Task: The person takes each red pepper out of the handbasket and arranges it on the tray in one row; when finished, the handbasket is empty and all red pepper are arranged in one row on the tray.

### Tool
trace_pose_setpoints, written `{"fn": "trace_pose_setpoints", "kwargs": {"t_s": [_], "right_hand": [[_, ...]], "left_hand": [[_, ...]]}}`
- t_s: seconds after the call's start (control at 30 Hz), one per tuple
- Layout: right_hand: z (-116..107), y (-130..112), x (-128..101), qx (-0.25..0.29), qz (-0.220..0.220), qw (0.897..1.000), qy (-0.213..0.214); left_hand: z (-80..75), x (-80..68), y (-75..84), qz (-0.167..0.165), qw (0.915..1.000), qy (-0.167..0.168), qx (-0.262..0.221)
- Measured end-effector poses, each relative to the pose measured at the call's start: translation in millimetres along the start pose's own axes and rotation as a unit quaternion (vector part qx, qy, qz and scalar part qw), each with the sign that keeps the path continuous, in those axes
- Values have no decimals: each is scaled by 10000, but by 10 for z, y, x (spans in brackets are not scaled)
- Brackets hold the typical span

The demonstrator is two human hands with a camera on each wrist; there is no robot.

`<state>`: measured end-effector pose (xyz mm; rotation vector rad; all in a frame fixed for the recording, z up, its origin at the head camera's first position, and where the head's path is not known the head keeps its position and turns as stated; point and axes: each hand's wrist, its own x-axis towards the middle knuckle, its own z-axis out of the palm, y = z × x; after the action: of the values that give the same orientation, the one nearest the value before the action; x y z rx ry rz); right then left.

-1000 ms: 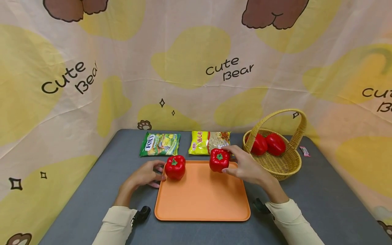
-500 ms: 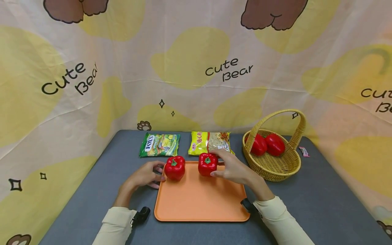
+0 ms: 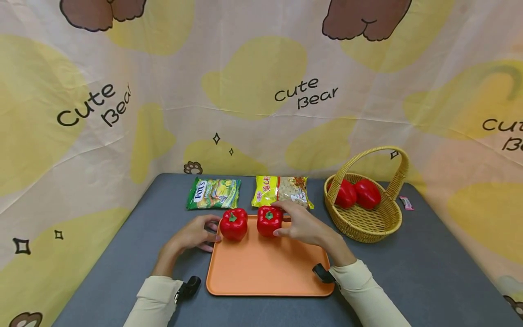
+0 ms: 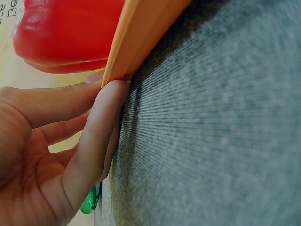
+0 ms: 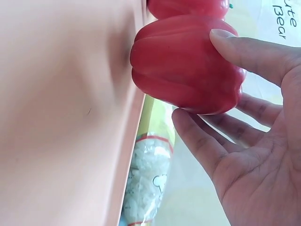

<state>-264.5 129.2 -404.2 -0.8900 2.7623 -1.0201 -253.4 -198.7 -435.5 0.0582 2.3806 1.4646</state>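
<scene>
An orange tray [image 3: 269, 268] lies on the table. My left hand [image 3: 195, 234] pinches its left rim, the thumb and a finger meeting at the edge in the left wrist view. On the tray's far left corner stands a red bell pepper [image 3: 234, 225], close to those fingers. With thumb and fingers my right hand [image 3: 304, 225] grips a second red bell pepper [image 5: 188, 66], green stem up, at the tray's far side just right of the first. Whether its underside touches the tray I cannot tell.
A wicker basket [image 3: 369, 234] with a tall handle and two red peppers [image 3: 367, 193] stands at the right. Behind the tray lie a green candy bag [image 3: 214, 193] and a yellow food packet [image 3: 265, 191]. A small pink wrapped sweet [image 3: 406, 203] is right of the basket.
My right hand has carried its bell pepper leftward and slightly nearer, from the tray's far right to beside the other pepper. The left hand has stayed put.
</scene>
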Motion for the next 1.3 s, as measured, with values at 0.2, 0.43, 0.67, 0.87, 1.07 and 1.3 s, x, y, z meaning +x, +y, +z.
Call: {"fn": "trace_pose_setpoints", "kwargs": {"t_s": [0.2,0.43,0.67,0.87,1.07,1.3], "right_hand": [[42,-40,52,20,-67,9999,-92],[82,-52,77,285,-2,9991,-316],[93,-64,69,204,-24,9995,-241],[110,-67,84,253,-66,9993,-277],[123,-67,91,185,-30,9993,-319],[132,-64,88,184,84,9992,-355]], "left_hand": [[-1,-2,1,3,10000,-10,-14],[0,-1,-14,58,10000,-28,-56],[1,6,-23,74,9999,-43,-63],[0,2,-18,62,10000,-32,-14],[-1,-1,-13,82,10000,-38,-20],[-1,13,-26,89,9999,-38,-127]]}}
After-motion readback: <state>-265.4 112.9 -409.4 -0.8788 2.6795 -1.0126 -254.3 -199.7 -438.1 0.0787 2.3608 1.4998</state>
